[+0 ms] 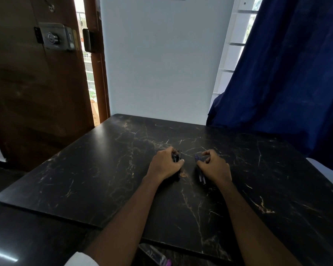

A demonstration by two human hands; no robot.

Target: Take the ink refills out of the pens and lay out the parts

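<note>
Both hands lie on the black marble-patterned table top [104, 169] near its middle. My left hand [164, 166] curls its fingers and thumb round a small bundle of dark pens [178, 155], whose ends stick out past the fingers. My right hand [214, 166] grips a bundle of blue-purple pens [200, 174] that lies along the table, with the forefinger and thumb pinched together above their far end. How many pens are in each bundle is hidden by the hands.
A brown wooden door [37, 89] with a metal lock [56, 36] stands at the left. A dark blue curtain [288, 73] hangs over the table's right rear corner. A clear plastic pouch [154, 255] lies below the table's near edge.
</note>
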